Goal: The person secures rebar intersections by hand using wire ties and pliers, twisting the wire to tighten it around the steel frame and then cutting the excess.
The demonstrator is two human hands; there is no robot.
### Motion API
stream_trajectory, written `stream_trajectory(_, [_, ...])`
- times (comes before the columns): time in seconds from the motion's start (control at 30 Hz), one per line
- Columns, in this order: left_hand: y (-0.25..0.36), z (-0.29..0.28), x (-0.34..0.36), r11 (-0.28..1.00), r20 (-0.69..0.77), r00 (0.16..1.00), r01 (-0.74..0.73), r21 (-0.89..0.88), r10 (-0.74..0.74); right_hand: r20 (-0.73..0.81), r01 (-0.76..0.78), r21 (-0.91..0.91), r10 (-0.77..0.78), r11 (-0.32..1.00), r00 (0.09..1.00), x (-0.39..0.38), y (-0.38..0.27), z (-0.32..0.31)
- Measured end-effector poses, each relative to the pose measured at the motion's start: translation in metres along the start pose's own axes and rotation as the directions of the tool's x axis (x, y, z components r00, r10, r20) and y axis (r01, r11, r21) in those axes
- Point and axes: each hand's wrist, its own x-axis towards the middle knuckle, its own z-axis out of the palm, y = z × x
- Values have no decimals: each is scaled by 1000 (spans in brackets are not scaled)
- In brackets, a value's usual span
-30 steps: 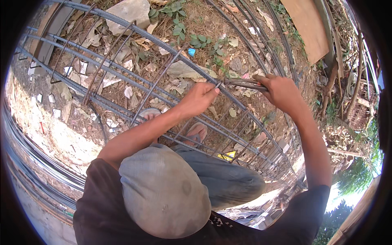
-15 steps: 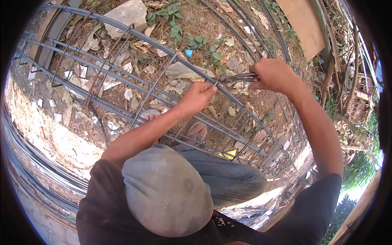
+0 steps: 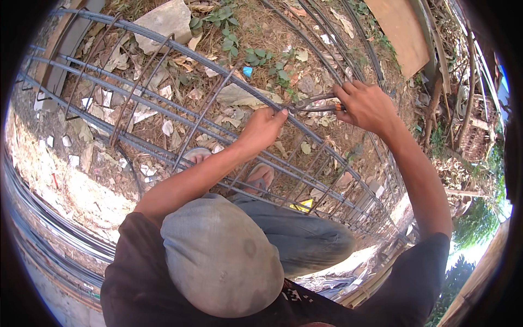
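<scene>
A long cage of steel reinforcing bars [image 3: 217,66] with thin cross stirrups runs over the ground in front of me. My right hand [image 3: 364,108] grips the handles of a pair of pincers [image 3: 311,104], which are spread apart. Their jaws reach the far upper bar, right by my left fingertips. My left hand [image 3: 262,129] is closed in a pinch against that same bar, thumb up. Whatever lies between its fingers is too small to name.
Loose bars [image 3: 305,27] lie beyond the cage, near a brown board [image 3: 400,35]. A pale stone slab [image 3: 166,24] sits at far left among dry leaves and rubble. My sandalled foot [image 3: 260,177] stands under the bars. More rods [image 3: 60,210] are stacked at left.
The pincers' handles have spread wider, and my right fingers have loosened and lifted around them. My left hand stays at the bar, with only a slight shift.
</scene>
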Motion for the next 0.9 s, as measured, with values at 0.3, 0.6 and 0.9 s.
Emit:
stream_trajectory(0.3, [-9, -6, 0, 919, -61, 982, -143, 367, 178, 71, -73, 20, 72, 997, 995, -21, -27, -9])
stream_trajectory(0.6, [-6, -6, -5, 936, -5, 984, -167, 310, 177, -24, -42, -192, 39, 981, 999, 6, -15, -7])
stream_trajectory(0.9, [-7, 0, 4, 935, 43, 978, -206, 290, 202, -331, 127, 124, -80, 984, 940, 92, 41, 103])
